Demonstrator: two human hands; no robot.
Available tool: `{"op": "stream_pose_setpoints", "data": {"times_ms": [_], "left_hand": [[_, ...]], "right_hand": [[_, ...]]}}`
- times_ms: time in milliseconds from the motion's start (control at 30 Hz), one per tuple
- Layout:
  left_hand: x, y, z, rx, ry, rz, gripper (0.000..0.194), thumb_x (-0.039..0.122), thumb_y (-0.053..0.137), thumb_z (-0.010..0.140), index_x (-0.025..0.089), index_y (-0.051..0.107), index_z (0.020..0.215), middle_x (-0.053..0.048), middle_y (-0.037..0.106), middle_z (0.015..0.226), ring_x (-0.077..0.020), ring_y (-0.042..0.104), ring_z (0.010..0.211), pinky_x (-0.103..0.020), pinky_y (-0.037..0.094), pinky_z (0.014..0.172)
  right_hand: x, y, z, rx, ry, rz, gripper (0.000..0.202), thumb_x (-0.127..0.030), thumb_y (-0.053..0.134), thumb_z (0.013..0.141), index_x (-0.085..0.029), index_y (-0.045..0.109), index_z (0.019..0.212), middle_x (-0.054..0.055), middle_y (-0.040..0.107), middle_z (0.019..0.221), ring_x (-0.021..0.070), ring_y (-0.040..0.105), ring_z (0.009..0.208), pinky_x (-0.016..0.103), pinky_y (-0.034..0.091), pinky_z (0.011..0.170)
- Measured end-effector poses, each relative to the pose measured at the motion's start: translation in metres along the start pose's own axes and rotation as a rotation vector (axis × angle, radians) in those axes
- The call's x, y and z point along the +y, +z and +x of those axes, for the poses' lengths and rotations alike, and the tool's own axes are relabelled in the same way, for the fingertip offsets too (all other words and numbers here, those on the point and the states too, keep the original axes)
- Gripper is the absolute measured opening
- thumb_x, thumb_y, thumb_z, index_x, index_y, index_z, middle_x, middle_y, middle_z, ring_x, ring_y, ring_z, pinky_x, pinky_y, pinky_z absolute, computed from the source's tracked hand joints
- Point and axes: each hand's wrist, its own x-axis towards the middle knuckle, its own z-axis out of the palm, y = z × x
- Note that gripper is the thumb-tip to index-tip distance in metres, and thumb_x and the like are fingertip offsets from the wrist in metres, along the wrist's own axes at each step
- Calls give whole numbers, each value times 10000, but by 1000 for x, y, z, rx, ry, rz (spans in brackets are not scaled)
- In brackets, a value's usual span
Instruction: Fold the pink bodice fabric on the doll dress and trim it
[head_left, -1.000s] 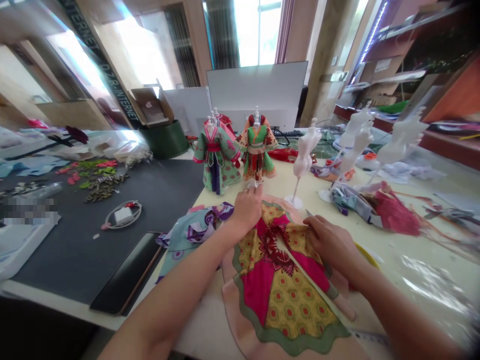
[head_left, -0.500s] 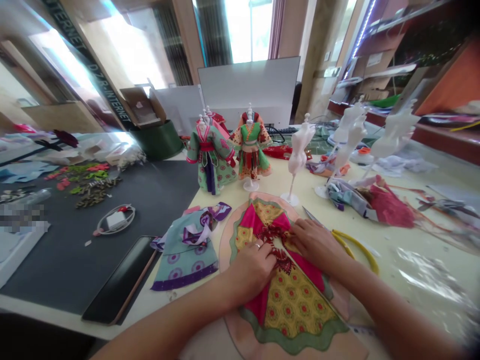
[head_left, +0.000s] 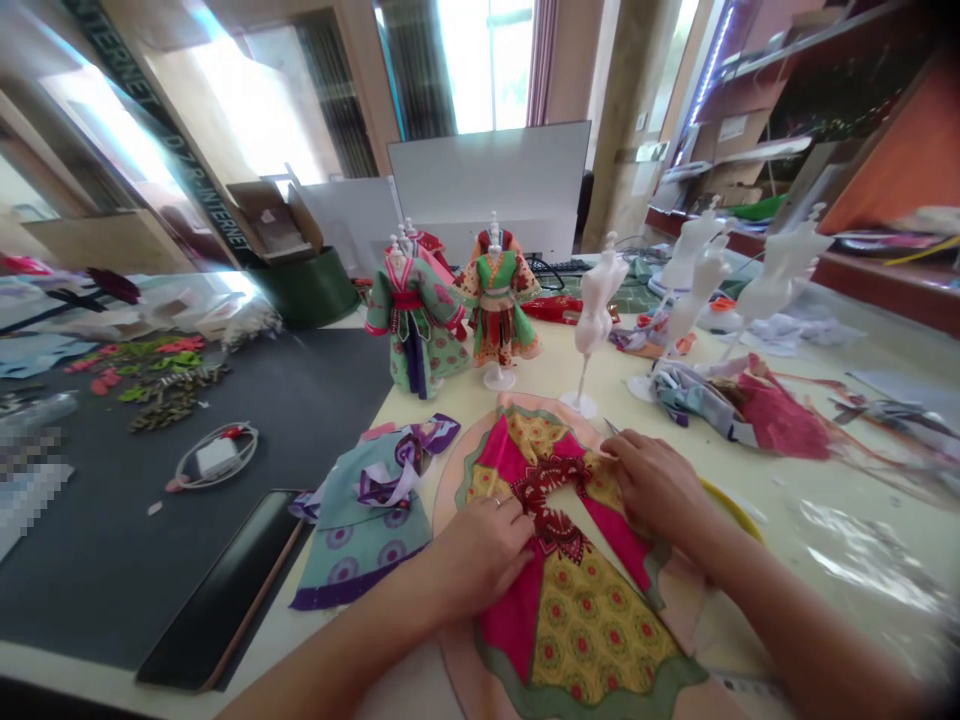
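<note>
Pink/yel. patterned cloth (head_left: 600, 625), wavy green edge, slit open, prob. flat on table (head_left: 795, 490).

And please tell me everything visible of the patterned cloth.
The patterned cloth looks like printed fabric: magenta and red-dotted yellow panels inside a wavy green border. A dark-red ornament borders the opening, and a slit runs toward the lower right. It lies spread on the table, peach material around its edge. The left hand rests on its left side, the right hand touches its right.

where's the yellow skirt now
Low in the head view, right of centre, the skirt lies under the left hand and right hand, right of the blue cloth.
</note>
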Motion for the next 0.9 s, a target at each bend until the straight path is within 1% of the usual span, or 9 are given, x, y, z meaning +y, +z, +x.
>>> {"op": "stream_pose_setpoints", "data": {"times_ms": [100, 167, 233, 300, 433, 533, 667, 767, 900], "left_hand": [[-4, -3, 0, 24, -44, -44, 183, 239, 437, 929, 147, 590, 969, -87, 613, 974, -222, 569, 897, -368, 486, 815], [-5, -3, 0, 56, -52, -72, 203, 245, 438, 933, 149, 597, 1014, -94, 612, 999, -224, 566, 931, -372, 479, 846], [-7, -2, 0, 80, -37, -90, 230, 287, 477, 922, 159, 595, 1073, -101, 604, 1058, -235, 558, 984, -385, 469, 880], [-8, -1, 0, 78, -25, -87, 261, 322, 531, 894, 172, 591, 1099, -107, 589, 1122, -251, 551, 1023, -406, 462, 897], [-9, -2, -1, 46, -64, -21, 170, 270, 556, 867, 158, 606, 985, -114, 583, 1138, -260, 554, 1031, -426, 452, 906], [-10, -5, -1, 21, -90, 14, 144, 273, 569, 862, 147, 600, 926, -109, 590, 1116, -256, 567, 1005, -423, 456, 892], [-12, -6, 0, 22, -107, 41, 164, 296, 577, 867, 141, 600, 915, -104, 602, 1063, -256, 572, 984, -418, 465, 862], [-15, -4, 0, 39, -101, 55, 155, 292, 573, 869, 146, 606, 910, -103, 611, 1034, -262, 566, 983, -422, 455, 869], [-15, 2, 1, 126, -17, 20, 171, 286, 558, 876, 154, 612, 970, -90, 616, 1066, -250, 548, 1022, -420, 404, 961]], "right_hand": [[-7, -5, -2, 80, -10, 41, 254, -132, 402, 872, -169, 602, 1024, 95, 628, 975, 219, 565, 864, 333, 391, 800], [-16, -11, -4, 116, -118, 117, 236, -162, 410, 891, -172, 603, 1026, 94, 625, 980, 219, 552, 901, 344, 396, 841], [-26, -16, -6, 98, -272, 190, 224, -179, 431, 894, -188, 619, 1015, 89, 624, 974, 221, 539, 922, 362, 398, 860], [-33, -18, -7, 28, -359, 201, 207, -186, 458, 885, -211, 645, 971, 84, 626, 977, 230, 530, 942, 383, 402, 857], [-29, -14, -5, -64, -291, 142, 183, -167, 473, 876, -199, 654, 876, 83, 628, 960, 231, 537, 956, 398, 406, 877], [-20, -10, -2, -51, -218, 130, 213, -152, 419, 902, -174, 629, 869, 92, 620, 956, 218, 553, 921, 405, 407, 883], [-16, -12, -1, 16, -173, 148, 228, -159, 381, 918, -163, 610, 913, 112, 612, 1020, 232, 548, 956, 410, 413, 870], [-19, -16, -3, 55, -184, 200, 217, -153, 389, 904, -173, 605, 910, 108, 618, 989, 231, 548, 931, 403, 419, 845], [-27, -21, -6, -40, -254, 258, 201, -175, 411, 898, -197, 605, 848, 67, 625, 874, 197, 553, 847, 362, 412, 821]]}}
